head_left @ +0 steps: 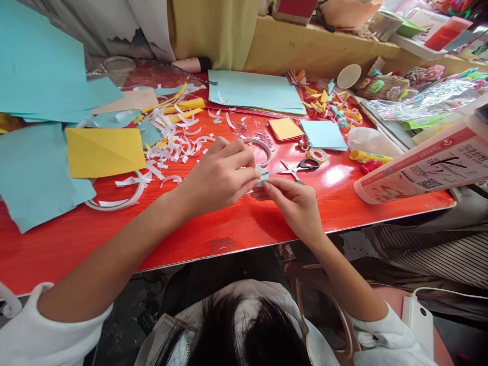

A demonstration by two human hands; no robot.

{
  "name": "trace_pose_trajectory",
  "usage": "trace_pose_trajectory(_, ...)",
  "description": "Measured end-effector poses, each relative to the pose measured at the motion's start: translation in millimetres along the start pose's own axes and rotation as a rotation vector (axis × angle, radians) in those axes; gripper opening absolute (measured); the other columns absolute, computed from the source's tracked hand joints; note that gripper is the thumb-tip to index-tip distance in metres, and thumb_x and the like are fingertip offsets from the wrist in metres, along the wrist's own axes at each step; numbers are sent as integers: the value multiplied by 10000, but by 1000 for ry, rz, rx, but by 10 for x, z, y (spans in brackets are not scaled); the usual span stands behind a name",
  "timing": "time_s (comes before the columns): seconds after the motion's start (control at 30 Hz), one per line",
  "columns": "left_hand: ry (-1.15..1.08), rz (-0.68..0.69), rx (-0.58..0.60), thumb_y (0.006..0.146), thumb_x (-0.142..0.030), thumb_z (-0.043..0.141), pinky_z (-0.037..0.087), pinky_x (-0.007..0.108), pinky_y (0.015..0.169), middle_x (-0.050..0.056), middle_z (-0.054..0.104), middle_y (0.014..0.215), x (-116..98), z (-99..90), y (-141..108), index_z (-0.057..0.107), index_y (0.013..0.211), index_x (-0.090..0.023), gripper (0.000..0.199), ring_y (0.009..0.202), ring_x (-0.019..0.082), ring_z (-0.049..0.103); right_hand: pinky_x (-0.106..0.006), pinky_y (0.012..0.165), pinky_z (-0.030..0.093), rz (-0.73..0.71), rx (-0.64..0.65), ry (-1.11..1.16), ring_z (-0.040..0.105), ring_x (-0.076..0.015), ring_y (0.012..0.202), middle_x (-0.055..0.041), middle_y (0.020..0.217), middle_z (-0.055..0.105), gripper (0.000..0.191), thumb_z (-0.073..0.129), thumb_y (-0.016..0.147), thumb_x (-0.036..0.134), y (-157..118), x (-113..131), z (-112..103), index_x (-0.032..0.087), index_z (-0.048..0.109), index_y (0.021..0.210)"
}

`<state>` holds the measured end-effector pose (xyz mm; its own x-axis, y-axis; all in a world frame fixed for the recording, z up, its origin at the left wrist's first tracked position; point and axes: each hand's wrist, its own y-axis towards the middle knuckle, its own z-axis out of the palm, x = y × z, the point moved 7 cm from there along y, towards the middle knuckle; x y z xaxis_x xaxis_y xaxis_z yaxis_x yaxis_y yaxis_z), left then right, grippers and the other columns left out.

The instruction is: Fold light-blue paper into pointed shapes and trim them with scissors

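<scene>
Between my two hands, above the red table, is a small folded piece of light blue paper. My left hand pinches its upper left side, the fingers bent and partly covering it. From the right, my right hand grips its lower edge between thumb and fingers. Just beyond the hands lies a white tape roll. Scissors with black handles rest open-bladed close to my right hand. A stack of yellow paper squares and a stack of light blue squares lie farther back.
White paper strips and a larger tape roll lie left. Blue sheets and a yellow sheet cover the far left. A tall cup stands right, near a glue stick. Folded paper pieces are heaped behind.
</scene>
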<state>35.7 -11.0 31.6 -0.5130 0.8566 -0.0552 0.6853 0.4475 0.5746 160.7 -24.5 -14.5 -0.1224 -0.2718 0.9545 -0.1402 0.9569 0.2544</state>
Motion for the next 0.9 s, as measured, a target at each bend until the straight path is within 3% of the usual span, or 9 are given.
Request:
trace_pose_trajectory(0.4, 4, -9, 51, 899, -264, 472, 387, 425, 856, 54, 637, 888, -35, 25, 7, 663, 860, -212, 202, 965, 216, 562, -337, 761, 595, -73, -7, -304, 712, -196, 802, -36, 865, 735, 229, 514, 892, 278, -23, 68, 3, 187, 708, 972)
trace_pose_trajectory(0.77, -91, -145, 20, 895, -281, 488, 398, 395, 824, 53, 651, 840, 57, -13, 33, 675, 841, -203, 210, 894, 206, 556, -321, 758, 594, -33, 2, -197, 713, -186, 794, -40, 868, 734, 211, 536, 882, 281, -22, 46, 0, 168, 699, 952)
trace_pose_trajectory(0.9, -64, -121, 35, 883, -312, 514, 382, 410, 853, 57, 656, 881, 36, -8, 27, 673, 869, -209, 190, 926, 219, 563, -325, 758, 596, -16, -9, -182, 712, -185, 787, -37, 854, 735, 207, 547, 876, 291, -19, 25, -11, 170, 700, 943)
